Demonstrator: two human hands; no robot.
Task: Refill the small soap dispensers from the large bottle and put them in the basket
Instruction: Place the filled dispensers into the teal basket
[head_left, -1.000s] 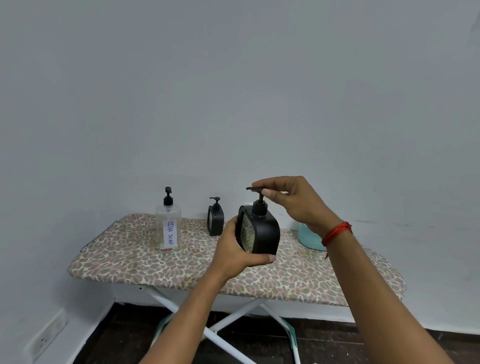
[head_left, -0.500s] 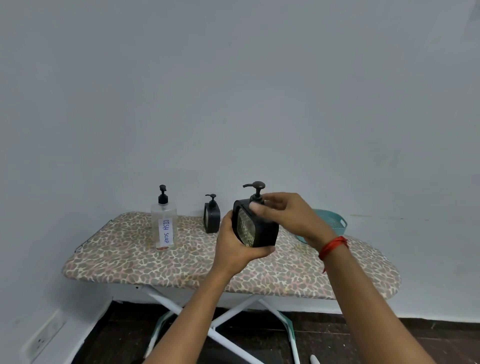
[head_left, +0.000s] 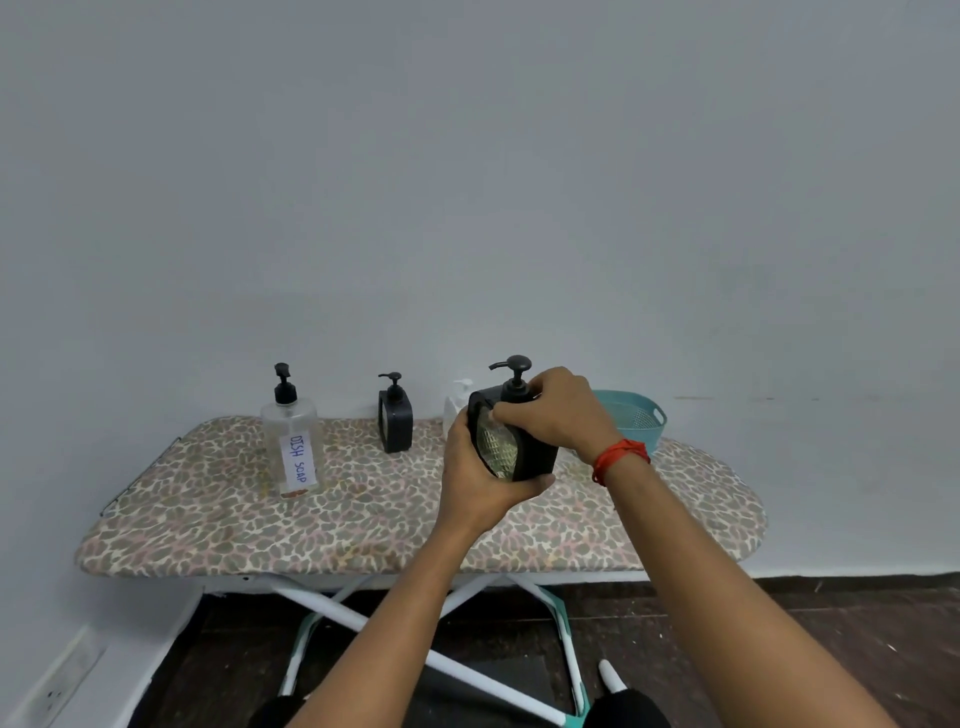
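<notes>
Both hands (head_left: 478, 480) (head_left: 556, 415) around black dispenser (head_left: 537, 460)

A red thread bracelet (head_left: 621, 457) circles the wrist of the right hand (head_left: 556, 415); both forearms are bare, and black clothing (head_left: 628, 707) shows below.

Soft, even, rather dim light is spreading over the scene, its source not showing. The wall (head_left: 467, 182) is shading darker toward 11 and 1 o'clock. The floor (head_left: 831, 623) under the desk (head_left: 234, 519) is lying in shadow. The wide lens is bowing the desk's ends; the label on the large bottle (head_left: 291, 441) is reading sharp.
</notes>
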